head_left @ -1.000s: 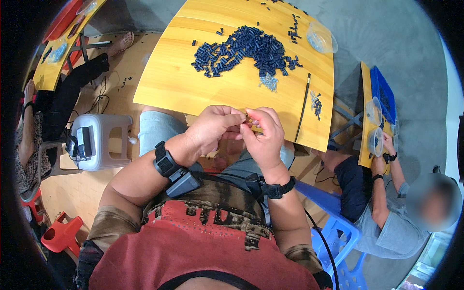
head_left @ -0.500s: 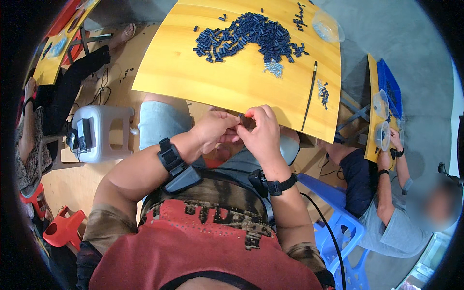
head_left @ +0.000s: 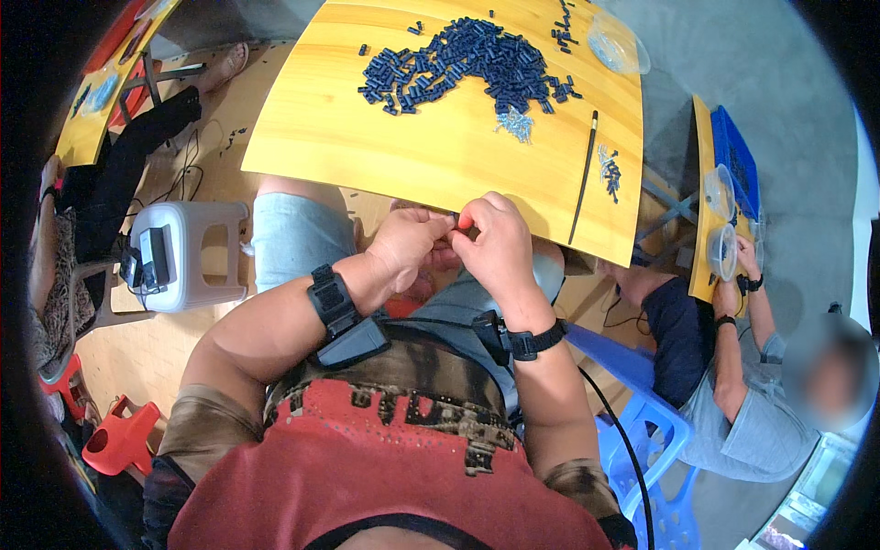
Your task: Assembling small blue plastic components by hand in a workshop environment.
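Just off the front edge of the yellow table (head_left: pixel 321 137), my two hands meet over my lap. My left hand (head_left: pixel 408 243) is closed in a pinch on a small black cylindrical part (head_left: pixel 455 220), mostly hidden by the fingers. My right hand (head_left: pixel 498 240) has thumb and curled fingers closed at the same part; an orange-red patch shows at a fingertip. Beyond them lies a big heap of small black cylindrical parts (head_left: pixel 518 69), with a little pile of silver pieces (head_left: pixel 515 126) at its near side.
A thin black stick (head_left: pixel 583 179) lies at the right, beside a small group of dark and silver pieces (head_left: pixel 610 174). A clear bowl (head_left: pixel 619 44) stands at the far right corner. Left is a white stool (head_left: pixel 188 252); right, a co-worker's hands (head_left: pixel 738 284) work at another table.
Both hands remain together at the small part, the right fingers curling slightly more over it. The whole view has shifted a little, so the table appears slightly further left.
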{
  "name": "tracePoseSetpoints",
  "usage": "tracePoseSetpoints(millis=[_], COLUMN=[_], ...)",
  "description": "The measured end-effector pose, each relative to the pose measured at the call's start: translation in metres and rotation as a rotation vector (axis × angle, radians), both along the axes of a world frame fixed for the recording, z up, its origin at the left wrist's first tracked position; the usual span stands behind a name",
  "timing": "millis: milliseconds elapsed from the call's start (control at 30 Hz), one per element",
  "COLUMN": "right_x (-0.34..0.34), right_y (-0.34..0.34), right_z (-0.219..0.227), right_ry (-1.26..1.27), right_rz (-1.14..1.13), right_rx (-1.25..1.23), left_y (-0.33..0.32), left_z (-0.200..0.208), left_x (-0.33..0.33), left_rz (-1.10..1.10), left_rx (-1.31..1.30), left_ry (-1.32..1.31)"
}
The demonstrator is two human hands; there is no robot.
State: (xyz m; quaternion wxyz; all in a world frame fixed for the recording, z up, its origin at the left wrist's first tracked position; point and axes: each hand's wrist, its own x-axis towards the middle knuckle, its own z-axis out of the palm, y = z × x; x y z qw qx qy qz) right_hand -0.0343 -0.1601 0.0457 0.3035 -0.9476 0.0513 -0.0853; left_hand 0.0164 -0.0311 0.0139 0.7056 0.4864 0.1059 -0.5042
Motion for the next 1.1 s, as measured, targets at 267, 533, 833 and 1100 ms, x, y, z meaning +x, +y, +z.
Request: tracePoseSetpoints(millis=[267, 533, 833, 1100], right_x=[0.004, 0.005, 0.002, -0.045], right_y=[-0.003, -0.002, -0.004, -0.037], right_z=[-0.001, 0.001, 0.007, 0.003], right_ry=[-0.003, -0.04, -0.021, -0.106], right_rz=[0.019, -0.024, 0.04, -0.168], right_rx=[0.026, 0.062, 0.051, 0.554], left_y=[-0.007, -0.011, 0.006, 0.008], left_z=[0.008, 0.006, 0.005, 0.027], left_x=[-0.005, -0.005, 0.004, 0.001], left_rz=[0.126, 0.222, -0.008, -0.172], left_rx=[0.069, 0.019, -0.027, -0.082], left_ry=[0.002, 0.02, -0.038, -0.043])
